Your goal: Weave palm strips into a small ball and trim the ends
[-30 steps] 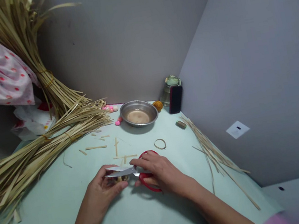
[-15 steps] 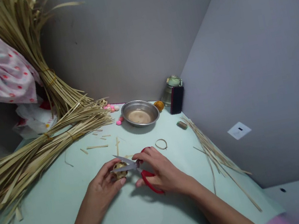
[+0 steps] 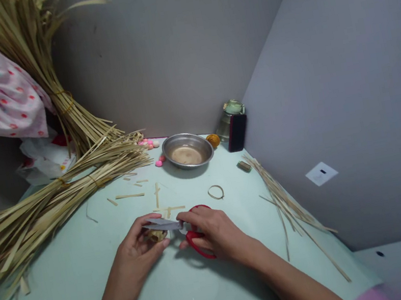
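My right hand (image 3: 215, 232) grips red-handled scissors (image 3: 193, 238), its fingers through the loops, with the steel blades (image 3: 161, 224) pointing left. My left hand (image 3: 139, 251) pinches a small woven straw piece (image 3: 157, 236) just under the blades. Both hands rest low over the pale green table (image 3: 94, 293), near its middle. The straw piece is mostly hidden by my fingers and the blades.
Big bundles of dried straw strips (image 3: 39, 204) lie at the left and lean in the back corner. A steel bowl (image 3: 187, 150), pink beads (image 3: 158, 162), a jar (image 3: 231, 113), a straw ring (image 3: 216, 192), cut scraps (image 3: 131, 196) and loose strips (image 3: 288, 207) by the right wall.
The scissor blades opened half a second ago and have now come together again over the straw piece. Both hands stayed in nearly the same spot.
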A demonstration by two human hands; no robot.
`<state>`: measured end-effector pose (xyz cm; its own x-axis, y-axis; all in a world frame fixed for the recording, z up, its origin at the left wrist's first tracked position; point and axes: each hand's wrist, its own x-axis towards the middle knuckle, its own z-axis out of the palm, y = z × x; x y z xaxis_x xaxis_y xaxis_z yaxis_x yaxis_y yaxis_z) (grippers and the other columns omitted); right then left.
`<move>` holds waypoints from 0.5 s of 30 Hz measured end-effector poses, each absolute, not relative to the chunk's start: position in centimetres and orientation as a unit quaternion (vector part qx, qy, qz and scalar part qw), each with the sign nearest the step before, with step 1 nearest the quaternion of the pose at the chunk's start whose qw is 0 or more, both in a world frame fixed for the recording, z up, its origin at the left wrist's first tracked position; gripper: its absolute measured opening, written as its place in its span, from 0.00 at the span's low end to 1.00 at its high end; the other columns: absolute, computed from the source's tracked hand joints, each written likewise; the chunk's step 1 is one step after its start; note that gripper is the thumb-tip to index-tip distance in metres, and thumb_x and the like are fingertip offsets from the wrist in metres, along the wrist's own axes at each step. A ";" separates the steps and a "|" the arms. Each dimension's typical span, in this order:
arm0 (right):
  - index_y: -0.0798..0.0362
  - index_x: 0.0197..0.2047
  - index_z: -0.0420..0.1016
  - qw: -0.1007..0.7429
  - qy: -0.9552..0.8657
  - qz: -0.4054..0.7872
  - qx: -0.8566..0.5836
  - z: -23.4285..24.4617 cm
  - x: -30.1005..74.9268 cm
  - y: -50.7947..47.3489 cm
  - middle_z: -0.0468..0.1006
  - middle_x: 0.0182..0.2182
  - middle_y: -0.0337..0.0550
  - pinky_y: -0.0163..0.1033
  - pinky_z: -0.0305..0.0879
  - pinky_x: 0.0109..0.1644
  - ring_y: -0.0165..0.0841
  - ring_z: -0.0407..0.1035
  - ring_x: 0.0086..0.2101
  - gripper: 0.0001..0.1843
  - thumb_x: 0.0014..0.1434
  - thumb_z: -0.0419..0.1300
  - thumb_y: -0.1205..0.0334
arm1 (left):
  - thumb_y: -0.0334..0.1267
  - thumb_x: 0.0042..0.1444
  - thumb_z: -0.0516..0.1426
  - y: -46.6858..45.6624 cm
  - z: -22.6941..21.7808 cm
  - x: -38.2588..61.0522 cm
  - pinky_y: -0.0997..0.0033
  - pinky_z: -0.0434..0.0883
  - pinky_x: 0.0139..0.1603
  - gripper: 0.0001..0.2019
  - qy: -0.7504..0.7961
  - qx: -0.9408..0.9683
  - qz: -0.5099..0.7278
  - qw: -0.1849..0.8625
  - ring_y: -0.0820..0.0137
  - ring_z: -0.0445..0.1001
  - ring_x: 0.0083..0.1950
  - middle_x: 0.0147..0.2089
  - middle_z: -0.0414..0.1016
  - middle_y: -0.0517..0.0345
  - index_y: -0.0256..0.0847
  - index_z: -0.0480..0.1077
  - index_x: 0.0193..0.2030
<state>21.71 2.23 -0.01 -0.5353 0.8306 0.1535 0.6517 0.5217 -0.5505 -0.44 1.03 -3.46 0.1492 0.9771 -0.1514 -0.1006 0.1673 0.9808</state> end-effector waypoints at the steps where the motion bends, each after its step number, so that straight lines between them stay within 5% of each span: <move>1: 0.48 0.52 0.75 0.222 -0.826 0.259 -0.449 0.1 21.7 2.2 0.78 0.38 0.42 0.38 0.60 0.39 0.36 0.68 0.37 0.17 0.61 0.68 0.59 | 0.44 0.51 0.68 1.0 -3.5 -0.5 0.64 0.73 0.57 0.24 0.476 0.467 0.451 0.593 0.61 0.78 0.54 0.52 0.78 0.57 0.49 0.68 0.53; 7: 0.50 0.48 0.72 0.357 -0.540 0.616 -0.449 0.6 20.7 2.3 0.79 0.35 0.40 0.38 0.67 0.36 0.31 0.70 0.30 0.27 0.50 0.74 0.50 | 0.43 0.54 0.63 0.3 -2.6 -0.2 0.52 0.67 0.63 0.18 0.528 0.561 0.412 0.487 0.55 0.73 0.60 0.56 0.75 0.54 0.50 0.69 0.52; 11: 0.52 0.46 0.71 0.369 -0.462 0.692 -0.415 0.2 19.6 2.3 0.79 0.36 0.40 0.36 0.70 0.39 0.30 0.73 0.32 0.34 0.38 0.81 0.56 | 0.39 0.56 0.61 -0.3 -2.2 0.3 0.52 0.68 0.61 0.15 0.513 0.645 0.382 0.419 0.56 0.75 0.57 0.53 0.77 0.55 0.51 0.71 0.51; 15: 0.53 0.47 0.72 0.380 -0.421 0.726 -0.390 0.1 19.5 2.2 0.77 0.33 0.38 0.33 0.69 0.35 0.27 0.72 0.29 0.33 0.39 0.81 0.58 | 0.38 0.57 0.60 -0.5 -2.3 0.5 0.51 0.69 0.62 0.16 0.499 0.655 0.384 0.417 0.55 0.74 0.59 0.55 0.76 0.54 0.51 0.71 0.52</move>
